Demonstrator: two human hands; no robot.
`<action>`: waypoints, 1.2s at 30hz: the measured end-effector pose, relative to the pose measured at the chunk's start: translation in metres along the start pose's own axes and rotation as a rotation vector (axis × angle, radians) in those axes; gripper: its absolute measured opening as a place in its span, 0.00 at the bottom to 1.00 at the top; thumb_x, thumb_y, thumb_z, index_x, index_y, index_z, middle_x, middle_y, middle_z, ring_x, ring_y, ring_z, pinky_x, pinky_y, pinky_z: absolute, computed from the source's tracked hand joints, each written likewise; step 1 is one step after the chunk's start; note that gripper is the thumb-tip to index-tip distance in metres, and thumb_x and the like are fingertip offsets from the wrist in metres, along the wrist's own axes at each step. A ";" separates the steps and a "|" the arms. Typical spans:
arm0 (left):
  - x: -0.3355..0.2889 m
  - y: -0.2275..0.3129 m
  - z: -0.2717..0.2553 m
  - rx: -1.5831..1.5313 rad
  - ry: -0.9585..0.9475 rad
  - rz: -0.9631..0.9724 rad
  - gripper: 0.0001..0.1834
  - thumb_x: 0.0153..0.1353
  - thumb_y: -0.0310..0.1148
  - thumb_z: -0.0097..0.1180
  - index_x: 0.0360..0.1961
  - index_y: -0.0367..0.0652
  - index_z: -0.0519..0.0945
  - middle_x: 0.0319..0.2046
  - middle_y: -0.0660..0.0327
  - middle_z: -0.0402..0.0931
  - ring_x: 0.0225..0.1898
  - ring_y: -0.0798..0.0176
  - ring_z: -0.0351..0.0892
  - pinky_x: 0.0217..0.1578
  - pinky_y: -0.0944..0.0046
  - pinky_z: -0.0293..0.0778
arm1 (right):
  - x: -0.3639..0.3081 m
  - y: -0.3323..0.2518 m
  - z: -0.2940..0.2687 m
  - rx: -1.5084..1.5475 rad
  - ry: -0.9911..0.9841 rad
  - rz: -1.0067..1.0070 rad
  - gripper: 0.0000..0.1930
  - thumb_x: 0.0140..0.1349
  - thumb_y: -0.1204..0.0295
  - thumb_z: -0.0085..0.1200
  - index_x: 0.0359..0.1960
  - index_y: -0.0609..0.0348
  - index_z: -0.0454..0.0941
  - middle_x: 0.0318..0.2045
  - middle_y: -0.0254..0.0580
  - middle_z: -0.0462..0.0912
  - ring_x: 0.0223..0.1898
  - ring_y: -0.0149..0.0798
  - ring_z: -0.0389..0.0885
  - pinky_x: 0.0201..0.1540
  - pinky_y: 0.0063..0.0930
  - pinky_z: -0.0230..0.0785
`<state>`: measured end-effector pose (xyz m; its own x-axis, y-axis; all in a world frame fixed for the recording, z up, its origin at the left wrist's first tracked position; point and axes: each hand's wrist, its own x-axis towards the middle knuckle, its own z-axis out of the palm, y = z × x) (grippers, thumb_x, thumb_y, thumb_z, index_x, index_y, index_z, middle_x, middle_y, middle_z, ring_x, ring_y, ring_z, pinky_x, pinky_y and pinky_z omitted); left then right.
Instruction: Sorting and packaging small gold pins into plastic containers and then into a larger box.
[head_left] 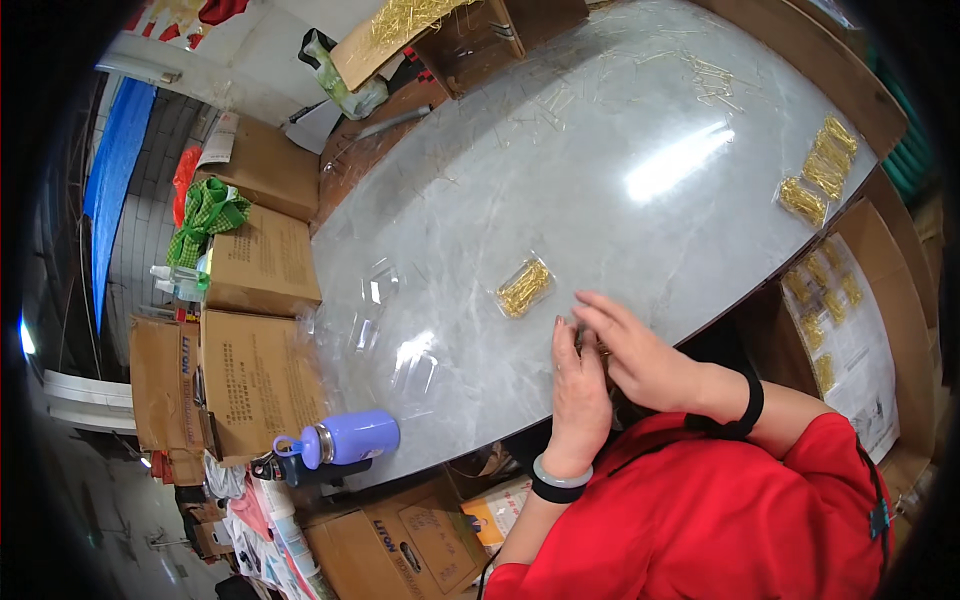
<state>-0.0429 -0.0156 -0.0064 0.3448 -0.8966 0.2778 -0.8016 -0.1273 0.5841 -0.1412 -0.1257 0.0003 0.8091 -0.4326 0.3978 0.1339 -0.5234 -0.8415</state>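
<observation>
My left hand (580,400) and my right hand (645,360) are cupped together at the table's near edge, fingers closed and pointing away from me. Whatever lies between the palms is hidden; only a dark sliver shows there. Just beyond my fingertips is a small clear plastic case (525,288) filled with thin gold pins. Several clear plastic pieces (372,290), which look like unfilled cases or lids, lie to the left on the grey marbled table (460,230).
Bundles of gold pins (828,160) lie at the table's right end, with loose pins (712,82) along the far side. A purple bottle (355,437) rests on its side at the near left. Cardboard boxes (260,360) line the left; an open carton (880,290) with filled packs stands lower right.
</observation>
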 end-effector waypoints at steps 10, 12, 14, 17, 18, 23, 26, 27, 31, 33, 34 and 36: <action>-0.004 -0.006 -0.001 0.174 -0.020 0.077 0.25 0.63 0.17 0.47 0.62 0.23 0.65 0.63 0.38 0.59 0.69 0.31 0.58 0.69 0.34 0.55 | 0.009 -0.013 -0.042 -0.246 -0.335 0.110 0.31 0.54 0.91 0.44 0.64 0.68 0.67 0.63 0.59 0.69 0.66 0.56 0.67 0.72 0.49 0.56; -0.007 -0.009 0.000 0.175 -0.023 0.091 0.25 0.63 0.17 0.47 0.62 0.23 0.65 0.63 0.38 0.60 0.69 0.31 0.58 0.69 0.34 0.56 | 0.001 -0.012 -0.045 -0.099 -0.247 0.162 0.31 0.54 0.91 0.43 0.64 0.68 0.66 0.64 0.60 0.68 0.67 0.57 0.67 0.72 0.50 0.55; -0.008 -0.009 0.001 0.177 -0.014 0.099 0.25 0.63 0.17 0.47 0.62 0.23 0.65 0.63 0.38 0.60 0.69 0.32 0.58 0.69 0.35 0.56 | -0.016 -0.013 -0.041 -0.017 -0.082 0.164 0.32 0.54 0.90 0.43 0.65 0.68 0.65 0.65 0.62 0.66 0.68 0.60 0.64 0.72 0.50 0.54; -0.007 -0.008 0.002 0.184 -0.013 0.094 0.25 0.63 0.18 0.47 0.62 0.23 0.65 0.62 0.38 0.61 0.69 0.32 0.59 0.68 0.35 0.56 | -0.026 -0.006 -0.009 -0.124 0.036 0.065 0.33 0.54 0.89 0.43 0.67 0.70 0.60 0.67 0.64 0.61 0.70 0.64 0.59 0.73 0.49 0.53; -0.006 -0.006 0.001 0.187 -0.015 0.090 0.25 0.64 0.18 0.47 0.63 0.23 0.65 0.62 0.38 0.61 0.69 0.32 0.59 0.68 0.35 0.57 | -0.023 -0.006 0.002 -0.108 -0.006 0.031 0.34 0.54 0.88 0.43 0.68 0.71 0.57 0.69 0.66 0.56 0.72 0.67 0.54 0.74 0.49 0.52; -0.003 -0.003 -0.001 0.106 0.022 0.069 0.23 0.64 0.18 0.48 0.61 0.21 0.67 0.63 0.38 0.61 0.68 0.32 0.60 0.68 0.36 0.58 | -0.007 -0.008 0.005 -0.095 -0.018 -0.003 0.31 0.58 0.86 0.48 0.66 0.72 0.61 0.66 0.64 0.63 0.70 0.63 0.61 0.72 0.48 0.57; -0.007 -0.009 0.004 0.180 0.040 0.101 0.22 0.64 0.19 0.47 0.60 0.20 0.67 0.64 0.38 0.60 0.68 0.32 0.61 0.68 0.38 0.59 | -0.011 -0.008 -0.005 -0.314 -0.026 -0.062 0.28 0.58 0.83 0.51 0.63 0.73 0.66 0.63 0.61 0.70 0.66 0.61 0.68 0.69 0.47 0.62; -0.008 -0.011 0.005 0.188 0.044 0.107 0.23 0.64 0.19 0.47 0.60 0.20 0.66 0.64 0.38 0.60 0.68 0.32 0.61 0.68 0.38 0.60 | -0.011 -0.006 -0.005 -0.442 -0.023 -0.116 0.25 0.58 0.81 0.52 0.59 0.71 0.71 0.59 0.58 0.74 0.62 0.59 0.73 0.66 0.47 0.66; -0.010 -0.004 0.006 -0.022 0.063 -0.070 0.25 0.65 0.18 0.48 0.63 0.23 0.63 0.66 0.36 0.58 0.67 0.32 0.61 0.67 0.43 0.63 | -0.012 0.004 -0.001 -0.629 0.002 -0.229 0.21 0.56 0.77 0.53 0.54 0.69 0.76 0.54 0.55 0.78 0.59 0.53 0.76 0.64 0.46 0.68; -0.008 -0.003 0.005 -0.022 0.158 -0.032 0.24 0.65 0.17 0.50 0.62 0.27 0.65 0.66 0.37 0.59 0.66 0.33 0.64 0.64 0.46 0.67 | -0.012 0.006 0.000 -0.666 0.011 -0.259 0.20 0.56 0.75 0.53 0.51 0.68 0.78 0.52 0.52 0.79 0.56 0.51 0.77 0.63 0.45 0.69; -0.007 -0.001 0.006 -0.026 0.208 -0.015 0.24 0.64 0.17 0.51 0.62 0.28 0.65 0.65 0.37 0.60 0.65 0.34 0.66 0.63 0.47 0.69 | -0.012 0.007 -0.002 -0.662 0.009 -0.262 0.19 0.55 0.75 0.54 0.50 0.68 0.79 0.51 0.51 0.79 0.56 0.50 0.78 0.62 0.45 0.69; -0.005 -0.001 -0.006 -0.063 0.160 -0.003 0.25 0.67 0.21 0.51 0.64 0.28 0.63 0.66 0.36 0.58 0.66 0.34 0.64 0.63 0.48 0.69 | -0.012 0.007 -0.005 -0.652 0.003 -0.270 0.19 0.54 0.75 0.54 0.48 0.67 0.80 0.50 0.49 0.80 0.54 0.48 0.78 0.61 0.43 0.70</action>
<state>-0.0409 -0.0087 -0.0038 0.4249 -0.8165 0.3908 -0.7701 -0.0990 0.6302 -0.1527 -0.1282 -0.0087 0.7943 -0.2274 0.5634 -0.0412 -0.9454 -0.3234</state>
